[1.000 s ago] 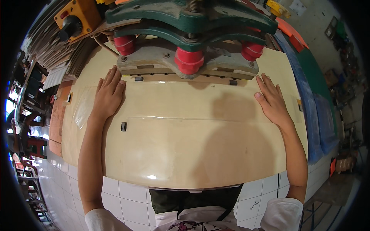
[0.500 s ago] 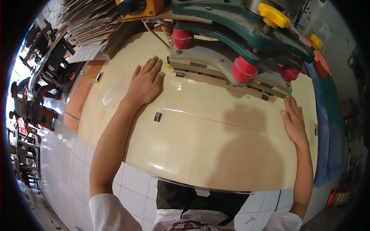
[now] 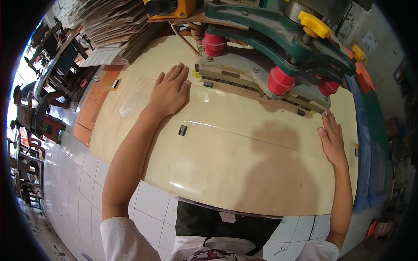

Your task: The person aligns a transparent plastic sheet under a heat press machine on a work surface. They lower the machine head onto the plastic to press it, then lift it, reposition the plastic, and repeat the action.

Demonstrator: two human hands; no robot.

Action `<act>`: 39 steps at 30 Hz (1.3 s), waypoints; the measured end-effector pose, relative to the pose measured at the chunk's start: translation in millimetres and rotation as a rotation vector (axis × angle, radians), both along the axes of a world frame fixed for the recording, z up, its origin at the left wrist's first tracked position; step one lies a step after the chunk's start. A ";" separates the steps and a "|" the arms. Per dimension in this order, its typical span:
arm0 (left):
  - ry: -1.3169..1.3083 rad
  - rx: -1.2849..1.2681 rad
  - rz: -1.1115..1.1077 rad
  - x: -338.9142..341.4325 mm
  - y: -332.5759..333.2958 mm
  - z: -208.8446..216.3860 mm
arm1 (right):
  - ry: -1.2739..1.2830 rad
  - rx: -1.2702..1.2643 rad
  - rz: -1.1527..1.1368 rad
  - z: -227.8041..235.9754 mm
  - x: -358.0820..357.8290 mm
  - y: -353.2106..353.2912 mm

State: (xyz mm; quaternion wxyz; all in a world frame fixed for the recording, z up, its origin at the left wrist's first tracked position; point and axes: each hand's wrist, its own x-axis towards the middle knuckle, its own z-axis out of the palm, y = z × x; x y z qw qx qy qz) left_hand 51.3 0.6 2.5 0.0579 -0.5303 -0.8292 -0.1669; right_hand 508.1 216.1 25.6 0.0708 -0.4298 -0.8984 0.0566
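Note:
My left hand [image 3: 169,93] lies flat on the cream tabletop [image 3: 209,169], fingers stretched toward the left end of the press plate. Flat too, my right hand [image 3: 332,140] rests at the plate's right end, its fingertips close by the corner. Neither hand grips anything. Between them, the grey press plate [image 3: 237,67] hangs on a green metal arm [image 3: 261,45] with red insulators [image 3: 281,80]. A glossy clear plastic sheet [image 3: 226,132] seems to lie on the table, its edge catching light; how far it reaches under the hands, I cannot tell.
Small black blocks [image 3: 182,130] sit on the tabletop. A loose clear film [image 3: 135,102] lies left of my left arm. Stacked brown cardboard [image 3: 111,30] stands at the back left, blue plastic sheeting [image 3: 368,161] at the right. A person [image 3: 32,104] sits far left.
The whole view has shifted slightly, with the press and table a little further right. Both hands stay flat in about the same places.

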 end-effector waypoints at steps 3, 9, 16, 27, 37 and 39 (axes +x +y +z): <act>-0.007 -0.015 0.001 0.9 0.9 1.5 | -0.001 0.003 0.000 0.0 1.0 0.4; -0.008 -0.029 0.006 -0.3 0.5 1.5 | 0.005 0.009 0.009 -1.3 1.4 1.3; 0.010 -0.024 0.001 -0.8 1.2 0.2 | 0.002 0.007 0.007 -1.4 1.7 1.6; -0.050 0.100 -0.046 -9.5 1.0 -6.2 | 0.016 0.016 0.017 -2.3 3.2 2.7; -0.065 0.077 -0.046 -6.8 0.1 -0.5 | 0.020 0.008 0.014 0.2 2.9 2.8; -0.074 0.064 -0.042 -6.9 1.6 -0.2 | 0.026 0.004 0.007 1.3 2.8 1.3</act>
